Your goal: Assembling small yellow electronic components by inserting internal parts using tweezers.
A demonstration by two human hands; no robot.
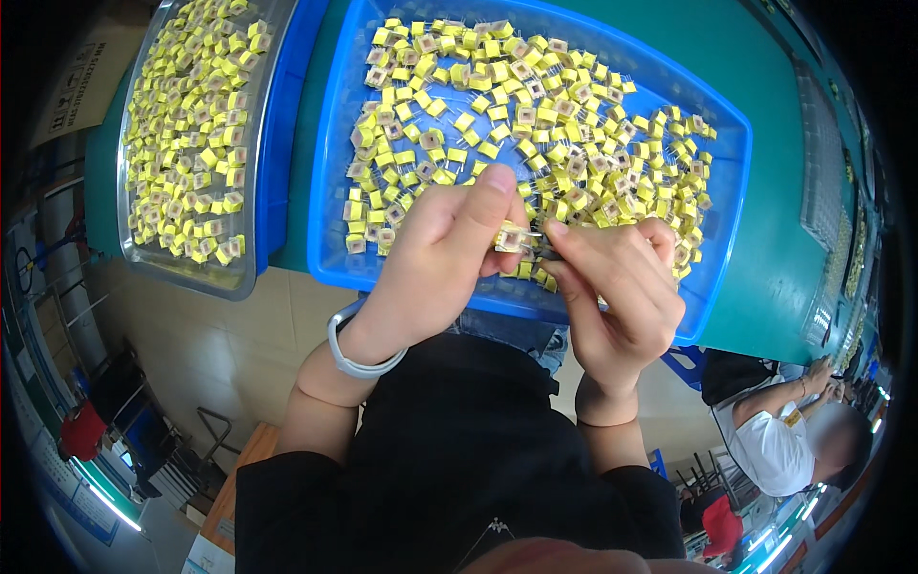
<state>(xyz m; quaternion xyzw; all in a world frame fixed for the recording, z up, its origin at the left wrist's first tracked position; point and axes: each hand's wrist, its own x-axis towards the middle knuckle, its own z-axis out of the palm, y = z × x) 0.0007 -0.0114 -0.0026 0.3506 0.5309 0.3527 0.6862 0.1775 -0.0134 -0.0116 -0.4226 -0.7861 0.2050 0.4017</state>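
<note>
Yellow components (pixel 535 124) with tan faces filled blue tray (pixel 330 191); left of blue tray, clear tray (pixel 251 258) held same yellow; green tabletop (pixel 765 239); white wristband (pixel 359 364).

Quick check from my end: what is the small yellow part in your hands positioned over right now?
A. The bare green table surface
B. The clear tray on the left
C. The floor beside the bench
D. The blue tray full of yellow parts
D: the left hand and right hand pinch the small yellow part above the near edge of the blue tray, not the clear tray.
</note>
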